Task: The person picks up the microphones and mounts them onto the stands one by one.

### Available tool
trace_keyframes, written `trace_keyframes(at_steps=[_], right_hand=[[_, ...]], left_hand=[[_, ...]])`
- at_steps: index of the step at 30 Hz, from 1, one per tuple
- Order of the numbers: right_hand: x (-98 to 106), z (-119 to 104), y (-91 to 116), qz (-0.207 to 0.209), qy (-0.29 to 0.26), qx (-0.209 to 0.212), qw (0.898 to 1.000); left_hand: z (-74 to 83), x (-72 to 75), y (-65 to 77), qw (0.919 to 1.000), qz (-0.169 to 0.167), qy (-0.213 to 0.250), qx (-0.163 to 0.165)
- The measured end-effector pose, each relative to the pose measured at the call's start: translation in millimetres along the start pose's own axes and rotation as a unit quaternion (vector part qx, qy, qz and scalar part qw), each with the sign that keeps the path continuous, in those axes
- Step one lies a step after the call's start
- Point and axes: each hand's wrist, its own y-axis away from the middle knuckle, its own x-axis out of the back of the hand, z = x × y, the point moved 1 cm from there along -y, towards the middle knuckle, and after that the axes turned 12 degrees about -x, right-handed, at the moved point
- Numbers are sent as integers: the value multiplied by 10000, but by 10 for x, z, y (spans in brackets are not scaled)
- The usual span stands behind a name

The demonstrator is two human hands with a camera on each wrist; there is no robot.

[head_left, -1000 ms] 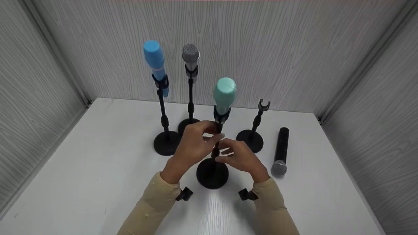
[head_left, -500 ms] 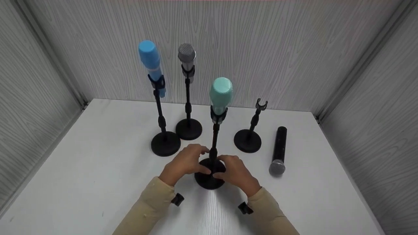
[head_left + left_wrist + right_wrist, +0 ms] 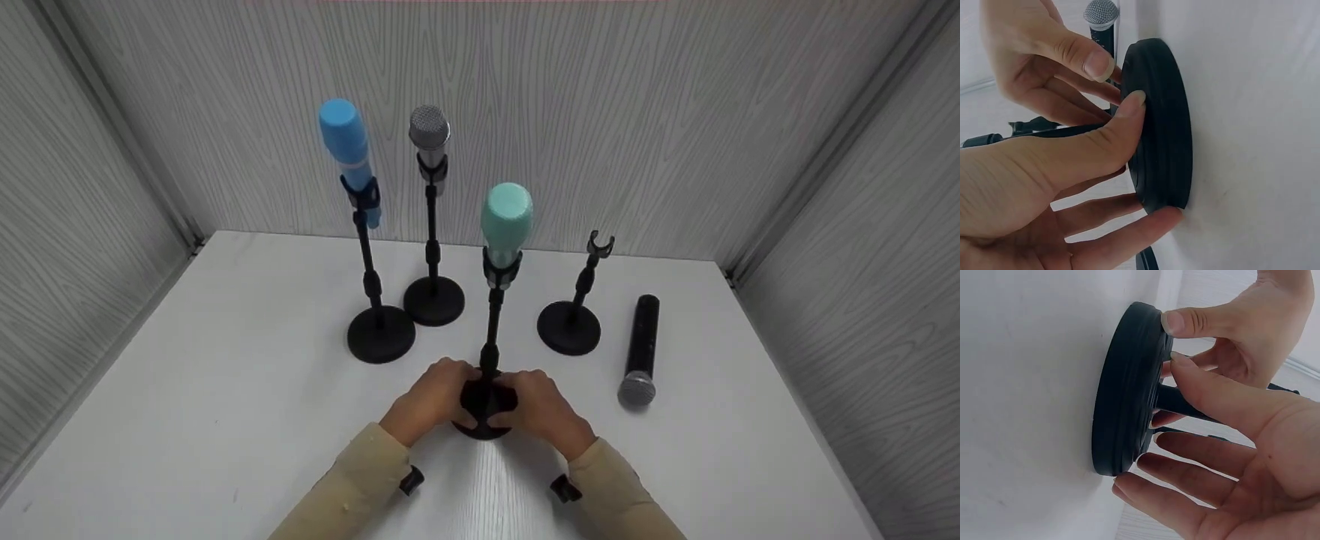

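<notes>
A mint-green microphone (image 3: 508,214) sits upright in the clip of a black desk microphone stand (image 3: 491,319) in the head view. My left hand (image 3: 435,397) grips the left side of the stand's round base (image 3: 1168,124), thumb on its top face and fingers at its edge. On the opposite side my right hand (image 3: 541,409) holds the same base (image 3: 1123,394), its thumb also on top and its fingertips along the rim. The base stands on the white tabletop, with the pole rising between the two hands.
Behind to the left stand a blue microphone (image 3: 345,139) and a silver-headed microphone (image 3: 430,131), each on its own stand. A shorter stand (image 3: 570,328) with a bare clip is at right. Beside it lies a black microphone (image 3: 643,345). Grey wood-grain panels (image 3: 480,67) enclose the table.
Both hands have come down from the stand's pole to its base and now hold it from either side. The stand and the other microphones stay where they were.
</notes>
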Motion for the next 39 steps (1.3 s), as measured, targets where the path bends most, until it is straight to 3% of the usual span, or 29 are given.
trace_keyframes(at_steps=[11,19,31,39], right_hand=[[6,-15,0,205,317,152,9992],[-5,58,-54,295,190,228,9991],[-100,-47,-35,649,803,358,9940],[-97,4,-189,613,906,263,9937]], left_hand=[[56,-39,-67,9995,98,-256,-127],[82,-40,-166,9990,135,-427,-43],[70,-60,-201,9957,326,-855,-130],[-4,-80,-293,9966,574,-512,285]])
